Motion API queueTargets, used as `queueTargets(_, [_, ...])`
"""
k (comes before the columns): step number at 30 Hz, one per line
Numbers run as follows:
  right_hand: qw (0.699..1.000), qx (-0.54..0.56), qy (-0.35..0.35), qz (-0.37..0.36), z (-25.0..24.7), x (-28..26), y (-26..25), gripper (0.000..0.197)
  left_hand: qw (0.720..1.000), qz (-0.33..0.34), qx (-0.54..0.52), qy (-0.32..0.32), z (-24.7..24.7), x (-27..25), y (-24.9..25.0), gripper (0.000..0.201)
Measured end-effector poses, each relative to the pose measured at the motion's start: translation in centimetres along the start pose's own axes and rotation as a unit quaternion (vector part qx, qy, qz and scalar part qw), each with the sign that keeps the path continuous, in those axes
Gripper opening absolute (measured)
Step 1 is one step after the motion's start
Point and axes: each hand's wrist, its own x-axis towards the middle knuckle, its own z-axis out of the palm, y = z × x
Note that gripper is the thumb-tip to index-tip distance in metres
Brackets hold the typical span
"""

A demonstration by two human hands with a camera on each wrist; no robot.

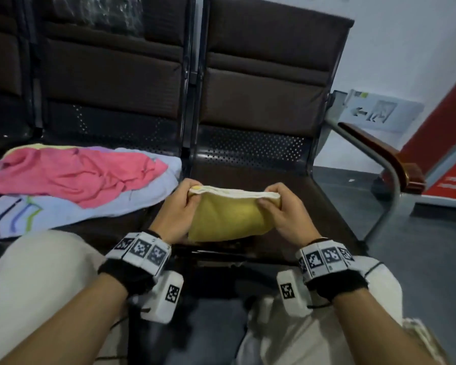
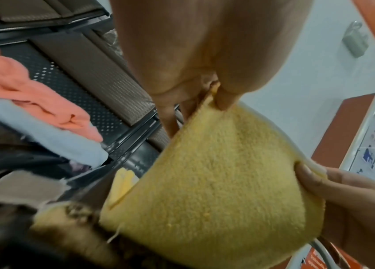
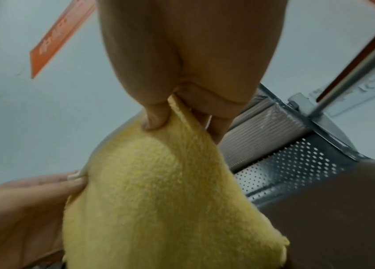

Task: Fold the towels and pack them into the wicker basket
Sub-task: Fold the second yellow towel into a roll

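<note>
The left hand [image 1: 179,206] and right hand [image 1: 284,214] each pinch a top corner of the folded yellow towel [image 1: 227,219], held up over the bench seat [image 1: 313,206]. Only the head view shows the pink towel [image 1: 77,177] on the pale blue towel [image 1: 63,209]; the left wrist view alone shows something woven [image 2: 71,218], blurred, below.

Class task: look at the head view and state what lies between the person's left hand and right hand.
The folded yellow terry towel spans the gap; left hand and right hand each pinch an upper corner.
</note>
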Motion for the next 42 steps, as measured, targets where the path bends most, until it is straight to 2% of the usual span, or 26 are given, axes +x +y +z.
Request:
queueTargets(1, [1.000,0.005,0.013,0.006,0.1,-0.7,0.4,0.015,1.000,-0.006,0.005,-0.008,0.3,-0.8,-0.5,0.007])
queueTargets(3, [0.999,0.039,0.007,0.027,0.4,-1.6,1.3,0.021,0.999,-0.022,0.029,-0.015,0.5,-1.6,-1.2,0.017])
queueTargets(5, [0.990,0.096,-0.077,0.072,0.7,-1.7,2.6,0.052,0.999,-0.037,0.030,-0.009,0.7,-1.3,-1.5,0.023])
queueTargets(6, [0.982,0.101,-0.130,0.095,0.9,-1.6,3.2,0.068,0.999,-0.034,0.023,-0.005,0.8,-0.8,-1.6,0.021])
queueTargets(7, [0.976,0.084,-0.169,0.109,1.1,-1.1,3.9,0.075,1.000,-0.024,0.016,-0.001,0.9,-0.2,-1.7,0.016])
queueTargets(8, [0.974,0.051,-0.185,0.117,1.2,-0.5,4.5,0.072,1.000,-0.012,0.006,0.002,1.1,0.4,-1.9,0.009])
queueTargets(9, [0.976,0.015,-0.183,0.119,1.3,0.3,5.0,0.059,1.000,-0.002,-0.003,0.009,1.1,1.1,-2.1,0.007])
queueTargets(11, [0.981,-0.024,-0.158,0.109,1.3,1.9,5.8,0.032,0.999,0.005,-0.031,0.030,1.2,2.6,-2.7,0.013])
queueTargets(12, [0.984,-0.024,-0.147,0.101,1.4,2.7,6.1,0.026,0.998,-0.006,-0.049,0.039,1.3,3.4,-3.1,0.020])
queueTargets(15, [0.987,-0.004,-0.129,0.092,2.2,4.9,6.9,0.029,0.986,-0.078,-0.142,0.037,1.5,5.7,-4.3,0.038])
queueTargets(17, [0.986,0.000,-0.124,0.114,2.9,6.3,7.7,0.032,0.979,-0.108,-0.174,0.013,1.6,7.1,-5.6,0.064])
queueTargets(18, [0.983,0.001,-0.126,0.137,3.2,6.9,8.2,0.032,0.980,-0.112,-0.163,-0.002,1.6,7.7,-6.3,0.072])
queueTargets(20, [0.969,-0.007,-0.143,0.204,3.9,8.0,9.4,0.031,0.988,-0.109,-0.103,-0.026,1.6,9.0,-7.5,0.075])
queueTargets(22, [0.952,-0.059,-0.170,0.249,4.5,8.7,10.2,0.030,0.993,-0.102,-0.027,-0.045,2.0,9.9,-8.7,0.067])
queueTargets(24, [0.937,-0.129,-0.189,0.263,4.8,9.0,10.2,0.035,0.990,-0.109,0.050,-0.071,2.5,10.3,-9.6,0.055])
queueTargets(26, [0.940,-0.174,-0.183,0.231,5.0,8.7,10.0,0.044,0.981,-0.133,0.112,-0.087,2.8,10.2,-10.4,0.045])
queueTargets(29, [0.966,-0.197,-0.148,0.071,4.6,7.6,8.5,0.037,0.979,-0.122,0.143,-0.079,2.9,9.4,-10.6,0.037])
queueTargets(31, [0.955,-0.197,-0.222,-0.010,4.2,6.9,7.2,0.029,0.985,-0.074,0.142,-0.058,2.9,8.5,-10.2,0.032])
queueTargets(33, [0.908,-0.238,-0.345,-0.017,4.1,6.1,6.4,0.040,0.986,-0.018,0.159,-0.056,2.9,7.3,-9.2,0.024])
queueTargets(34, [0.887,-0.261,-0.382,-0.007,4.1,5.7,6.3,0.046,0.983,0.003,0.164,-0.081,2.9,6.7,-8.7,0.020])
queueTargets(35, [0.878,-0.275,-0.392,-0.001,4.2,5.4,6.3,0.049,0.978,0.012,0.170,-0.122,2.9,6.1,-8.2,0.018])
queueTargets(38, [0.885,-0.296,-0.359,-0.029,4.6,5.4,6.1,0.043,0.939,0.004,0.244,-0.242,2.9,4.6,-7.5,0.040])
queueTargets(40, [0.897,-0.282,-0.339,-0.026,4.4,5.9,5.8,0.039,0.915,0.009,0.303,-0.267,2.7,4.2,-7.3,0.057])
queueTargets(42, [0.916,-0.248,-0.316,0.001,3.8,6.1,5.7,0.036,0.886,0.047,0.378,-0.264,2.4,4.2,-7.2,0.063])
